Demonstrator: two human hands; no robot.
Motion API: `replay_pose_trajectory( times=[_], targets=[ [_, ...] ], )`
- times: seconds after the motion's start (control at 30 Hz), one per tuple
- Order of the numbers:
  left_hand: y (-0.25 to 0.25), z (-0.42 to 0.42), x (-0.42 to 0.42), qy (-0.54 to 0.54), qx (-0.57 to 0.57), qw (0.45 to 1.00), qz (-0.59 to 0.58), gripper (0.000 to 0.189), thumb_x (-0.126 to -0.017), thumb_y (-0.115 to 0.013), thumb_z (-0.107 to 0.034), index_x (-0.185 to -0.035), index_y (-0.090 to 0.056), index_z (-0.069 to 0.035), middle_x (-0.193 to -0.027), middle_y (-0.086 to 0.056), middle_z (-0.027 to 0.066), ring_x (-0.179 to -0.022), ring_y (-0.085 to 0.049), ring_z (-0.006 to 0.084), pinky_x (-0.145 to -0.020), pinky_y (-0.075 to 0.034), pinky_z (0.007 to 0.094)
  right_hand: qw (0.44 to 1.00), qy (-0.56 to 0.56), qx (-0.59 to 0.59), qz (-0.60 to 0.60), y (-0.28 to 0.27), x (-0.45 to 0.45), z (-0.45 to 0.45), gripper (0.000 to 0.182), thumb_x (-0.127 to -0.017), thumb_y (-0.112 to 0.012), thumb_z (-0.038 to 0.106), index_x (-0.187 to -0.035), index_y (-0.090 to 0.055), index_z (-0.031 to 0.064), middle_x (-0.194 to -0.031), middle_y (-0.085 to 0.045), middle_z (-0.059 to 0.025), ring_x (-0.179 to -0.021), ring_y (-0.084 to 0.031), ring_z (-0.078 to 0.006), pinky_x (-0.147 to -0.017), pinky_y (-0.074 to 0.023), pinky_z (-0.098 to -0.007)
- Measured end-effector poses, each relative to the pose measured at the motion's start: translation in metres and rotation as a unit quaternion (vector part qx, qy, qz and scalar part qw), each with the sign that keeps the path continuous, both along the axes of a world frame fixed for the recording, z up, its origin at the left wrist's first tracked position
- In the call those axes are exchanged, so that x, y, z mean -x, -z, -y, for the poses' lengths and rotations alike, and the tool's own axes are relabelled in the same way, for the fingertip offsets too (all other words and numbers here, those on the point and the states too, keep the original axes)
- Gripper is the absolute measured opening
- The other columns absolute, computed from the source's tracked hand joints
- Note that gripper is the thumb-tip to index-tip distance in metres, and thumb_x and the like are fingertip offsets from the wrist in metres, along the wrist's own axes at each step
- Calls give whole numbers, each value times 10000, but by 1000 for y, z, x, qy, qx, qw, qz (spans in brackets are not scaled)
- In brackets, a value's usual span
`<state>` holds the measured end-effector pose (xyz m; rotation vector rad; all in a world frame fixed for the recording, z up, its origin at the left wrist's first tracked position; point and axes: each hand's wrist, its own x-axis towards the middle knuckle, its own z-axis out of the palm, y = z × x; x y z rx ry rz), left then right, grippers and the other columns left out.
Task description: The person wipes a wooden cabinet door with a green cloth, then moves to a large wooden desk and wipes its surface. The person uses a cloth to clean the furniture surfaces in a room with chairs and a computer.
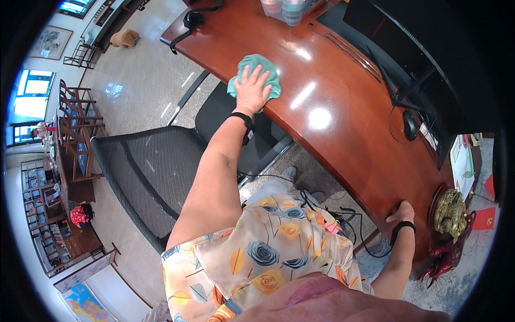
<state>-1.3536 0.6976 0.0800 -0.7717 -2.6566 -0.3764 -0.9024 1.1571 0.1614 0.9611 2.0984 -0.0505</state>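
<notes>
My left hand lies flat, fingers spread, on a crumpled green cloth, pressing it against the front edge of a curved, glossy reddish-brown wooden desk. Part of the cloth hangs over that edge. At the lower right, my right hand leans on the desk surface near its edge, its thumb apart; the other fingers are foreshortened and their pose is unclear. Nothing shows in that hand. Beside it stands a gold-coloured ornament on a round dark base.
A black computer mouse, a monitor with its stand and a clear plastic box are on the desk. A black strap lies at the far corner. A black mesh chair stands left of me; cables hang below the desk.
</notes>
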Motion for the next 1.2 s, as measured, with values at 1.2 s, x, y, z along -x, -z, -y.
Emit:
replay_pose_trajectory(
  times=[1.2],
  targets=[
    [-32, -71, -25, -95, 137, 968, 189, 612, -948, -463, -424, -1481, -304, -168, -1563, -213, 100, -1411, -112, 492, -1005, -267, 713, 1000, -7, 6, 28, -7, 5, 6, 813, -408, -953, 293, -1092, -642, -17, -1149, -656, -162, -1121, -608, -272, -930, -499, -333]
  ],
)
